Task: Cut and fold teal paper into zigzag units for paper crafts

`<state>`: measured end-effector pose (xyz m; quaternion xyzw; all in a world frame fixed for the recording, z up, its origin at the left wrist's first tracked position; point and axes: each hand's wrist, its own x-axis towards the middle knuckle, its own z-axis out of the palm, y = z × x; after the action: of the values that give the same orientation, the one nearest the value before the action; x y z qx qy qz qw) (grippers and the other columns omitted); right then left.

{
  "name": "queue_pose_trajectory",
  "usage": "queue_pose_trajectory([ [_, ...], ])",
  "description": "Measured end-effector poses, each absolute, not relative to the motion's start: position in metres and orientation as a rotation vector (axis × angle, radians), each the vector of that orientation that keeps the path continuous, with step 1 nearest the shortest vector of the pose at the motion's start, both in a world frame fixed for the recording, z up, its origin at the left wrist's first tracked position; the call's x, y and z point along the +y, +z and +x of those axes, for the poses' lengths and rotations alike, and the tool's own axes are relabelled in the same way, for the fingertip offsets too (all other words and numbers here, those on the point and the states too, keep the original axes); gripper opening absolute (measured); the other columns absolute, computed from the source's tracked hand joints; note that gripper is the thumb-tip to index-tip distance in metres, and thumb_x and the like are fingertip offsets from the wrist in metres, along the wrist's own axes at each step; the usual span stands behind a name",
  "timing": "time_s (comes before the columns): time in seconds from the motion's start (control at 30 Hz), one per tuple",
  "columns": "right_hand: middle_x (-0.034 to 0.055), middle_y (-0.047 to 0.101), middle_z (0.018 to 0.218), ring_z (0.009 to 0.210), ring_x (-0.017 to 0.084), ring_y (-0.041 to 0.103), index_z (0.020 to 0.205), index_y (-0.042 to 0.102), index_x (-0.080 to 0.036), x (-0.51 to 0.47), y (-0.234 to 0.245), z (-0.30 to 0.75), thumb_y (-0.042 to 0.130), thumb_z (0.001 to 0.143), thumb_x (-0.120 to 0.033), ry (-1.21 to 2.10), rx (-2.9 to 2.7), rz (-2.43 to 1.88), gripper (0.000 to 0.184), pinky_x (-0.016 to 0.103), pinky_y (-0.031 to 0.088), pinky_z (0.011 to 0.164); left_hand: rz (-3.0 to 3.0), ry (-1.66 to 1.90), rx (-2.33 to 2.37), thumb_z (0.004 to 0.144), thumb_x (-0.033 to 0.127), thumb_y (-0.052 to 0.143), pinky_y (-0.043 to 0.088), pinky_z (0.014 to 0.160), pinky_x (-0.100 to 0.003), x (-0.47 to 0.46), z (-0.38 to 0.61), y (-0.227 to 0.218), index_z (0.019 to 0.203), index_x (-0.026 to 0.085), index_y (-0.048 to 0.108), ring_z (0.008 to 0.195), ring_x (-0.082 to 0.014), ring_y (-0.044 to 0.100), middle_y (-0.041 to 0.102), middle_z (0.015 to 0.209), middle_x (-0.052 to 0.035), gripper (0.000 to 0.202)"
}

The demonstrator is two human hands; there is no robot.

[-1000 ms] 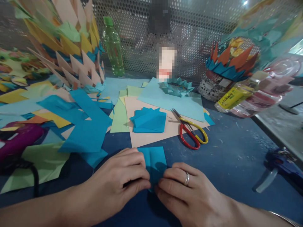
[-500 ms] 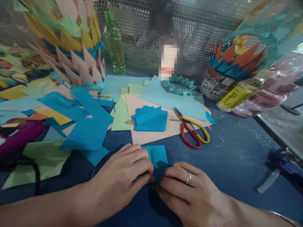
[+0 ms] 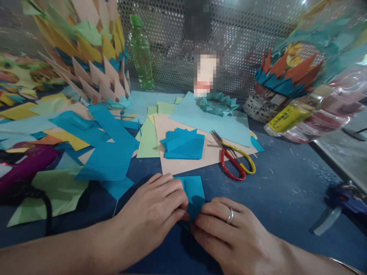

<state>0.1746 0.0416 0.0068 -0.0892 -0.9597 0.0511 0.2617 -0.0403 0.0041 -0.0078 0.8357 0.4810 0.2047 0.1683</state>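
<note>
Between my hands, near the front of the dark blue table, is a small piece of blue paper (image 3: 195, 191) with a crease down it. My left hand (image 3: 162, 206) presses on its left side, fingers curled and closed together. On the lower right edge, my right hand (image 3: 226, 227), wearing a ring, pinches the same paper; its lower part is hidden under my fingers. Just beyond lies a stack of blue paper pieces (image 3: 185, 145) on a large pale pink sheet (image 3: 177, 166). Scissors (image 3: 233, 158) with one red and one yellow handle rest partly open to the right of it.
Loose coloured paper (image 3: 106, 162) covers the left side, with a purple glue gun (image 3: 34, 162) there. A blue tool (image 3: 348, 202) lies at right. Behind stand a green bottle (image 3: 142, 57), a bottle with a yellow label (image 3: 289, 116), and a tall spiky paper craft (image 3: 94, 57).
The whole view has shifted very slightly, with things appearing a little further right. Both hands keep their hold on the blue paper, nearly unmoved.
</note>
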Motion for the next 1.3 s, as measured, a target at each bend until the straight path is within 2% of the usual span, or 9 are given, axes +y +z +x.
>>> queue_pose_trajectory([
  [0.13,0.0047,0.072,0.083,0.083,0.016,0.063,0.089,0.072,-0.013,0.041,0.007,0.176,0.039,0.098,-0.012,0.174,-2.595,-0.288,0.034,0.027,0.053,0.077,2.382,0.567,1.358,0.092,0.011,0.052,0.029,0.073,-0.035,0.004,-0.040,-0.009,0.079,0.020,0.053,0.080,-0.0186,0.045,0.053,0.081,0.0007,0.016],
  [0.3,0.0051,0.072,0.083,0.080,0.015,0.063,0.102,0.070,-0.012,0.041,0.006,0.175,0.041,0.098,-0.015,0.187,-2.608,-0.294,0.029,0.026,0.054,0.071,2.370,0.537,1.370,0.092,0.010,0.050,0.029,0.074,-0.035,0.003,-0.039,-0.005,0.080,0.020,0.052,0.081,-0.0187,0.045,0.053,0.082,0.0007,0.016],
  [0.53,0.0023,0.070,0.078,0.078,0.014,0.064,0.087,0.072,-0.015,0.041,0.001,0.172,0.048,0.096,-0.012,0.169,-2.621,-0.251,0.026,0.027,0.054,0.068,2.284,0.572,1.418,0.088,0.010,0.057,0.030,0.075,-0.035,0.003,-0.039,-0.004,0.086,0.022,0.053,0.084,-0.0189,0.048,0.055,0.086,0.0013,0.012],
  [0.67,0.0011,0.072,0.080,0.077,0.013,0.063,0.079,0.071,-0.016,0.042,0.000,0.172,0.046,0.097,-0.011,0.149,-2.624,-0.218,0.031,0.025,0.054,0.067,2.230,0.627,1.481,0.083,0.010,0.065,0.033,0.078,-0.033,0.004,-0.040,-0.003,0.092,0.023,0.053,0.087,-0.0187,0.049,0.056,0.091,0.0016,0.020],
  [0.87,0.0006,0.072,0.082,0.077,0.013,0.063,0.079,0.072,-0.016,0.043,0.001,0.172,0.051,0.095,-0.011,0.138,-2.637,-0.208,0.026,0.025,0.053,0.066,2.243,0.612,1.499,0.079,0.008,0.067,0.037,0.076,-0.032,0.007,-0.044,-0.002,0.087,0.021,0.052,0.087,-0.0180,0.051,0.057,0.090,0.0016,0.022],
  [0.97,0.0005,0.071,0.080,0.076,0.013,0.063,0.079,0.071,-0.015,0.042,0.000,0.171,0.053,0.093,-0.011,0.144,-2.637,-0.202,0.024,0.026,0.053,0.065,2.347,0.597,1.490,0.084,0.011,0.064,0.039,0.074,-0.032,0.006,-0.047,-0.003,0.083,0.020,0.053,0.083,-0.0177,0.051,0.057,0.086,0.0011,0.014],
  [1.03,0.0004,0.071,0.079,0.074,0.013,0.062,0.081,0.071,-0.016,0.042,0.000,0.171,0.053,0.093,-0.010,0.152,-2.622,-0.223,0.023,0.026,0.052,0.064,2.521,0.628,1.444,0.090,0.014,0.055,0.040,0.075,-0.034,0.001,-0.048,-0.003,0.081,0.020,0.056,0.080,-0.0178,0.052,0.060,0.084,0.0005,0.011],
  [1.17,0.0020,0.070,0.078,0.073,0.014,0.060,0.087,0.071,-0.016,0.043,0.001,0.171,0.048,0.094,-0.010,0.246,-2.636,-0.280,0.025,0.029,0.051,0.068,2.884,0.885,1.316,0.098,0.019,0.036,0.040,0.093,-0.034,-0.020,-0.047,-0.008,0.095,0.019,0.066,0.095,-0.0180,0.057,0.069,0.099,-0.0015,0.031],
  [1.3,0.0072,0.068,0.091,0.085,0.018,0.059,0.097,0.069,-0.014,0.048,0.001,0.174,0.044,0.094,-0.011,0.460,-2.616,-0.367,0.026,0.033,0.050,0.077,2.981,0.945,1.359,0.096,0.015,0.039,0.042,0.094,-0.027,-0.035,-0.046,-0.016,0.094,0.020,0.071,0.096,-0.0142,0.059,0.071,0.099,0.0008,0.032],
])
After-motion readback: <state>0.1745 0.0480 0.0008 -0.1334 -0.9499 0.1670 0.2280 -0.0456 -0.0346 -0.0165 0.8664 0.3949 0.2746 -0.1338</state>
